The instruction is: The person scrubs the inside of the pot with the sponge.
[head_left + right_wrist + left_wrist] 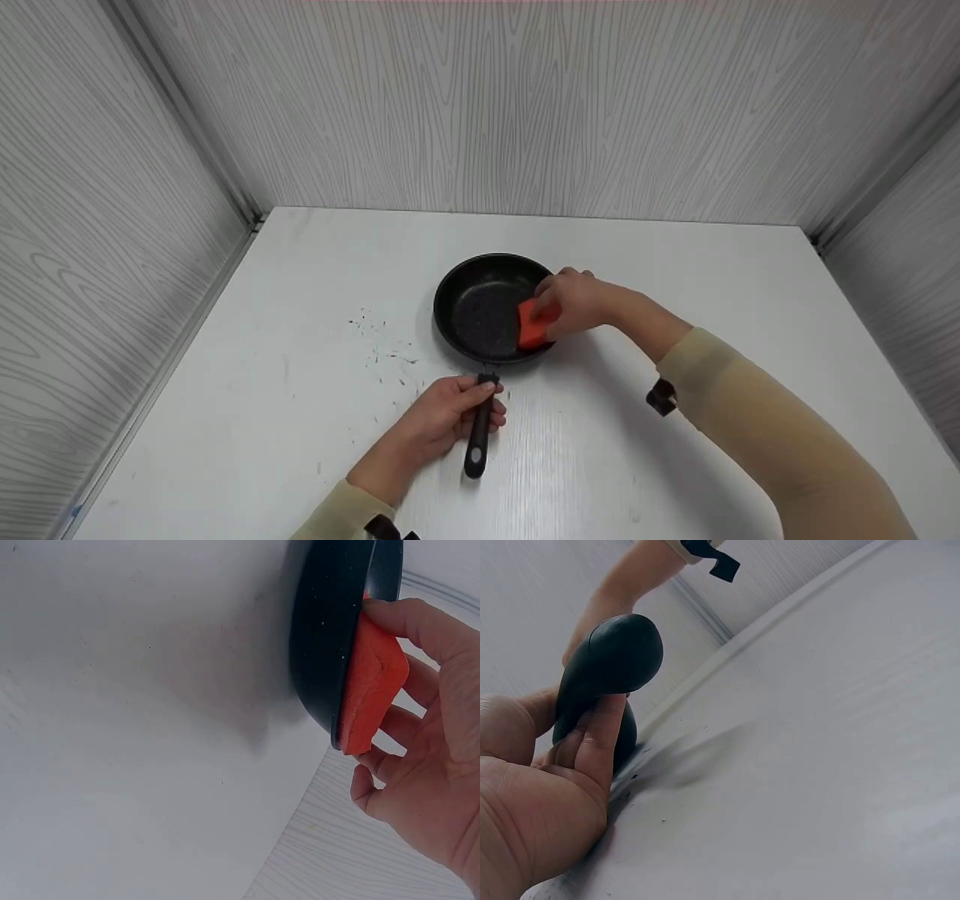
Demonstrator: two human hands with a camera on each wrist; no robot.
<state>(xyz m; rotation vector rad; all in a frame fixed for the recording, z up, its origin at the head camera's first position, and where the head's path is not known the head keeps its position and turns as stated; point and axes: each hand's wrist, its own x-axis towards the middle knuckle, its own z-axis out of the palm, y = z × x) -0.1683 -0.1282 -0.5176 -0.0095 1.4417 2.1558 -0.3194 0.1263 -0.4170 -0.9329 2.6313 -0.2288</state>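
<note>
A black frying pan [480,307] is near the middle of the white table, its handle [478,442] toward the person. My left hand [442,420] grips that handle close to the pan, thumb on top and fingers beneath. In the left wrist view the rounded handle end [626,652] rises past the fingers. My right hand [577,300] pinches a red-orange sponge [531,330] against the pan's inner right side. In the right wrist view the sponge [371,682] bends over the rim, with the thumb on one face and fingers behind it.
Small dark specks and crumbs [382,345] are scattered on the white table [300,420] left of the pan. Grey wood-grain panels [480,112] enclose the table at the back and both sides.
</note>
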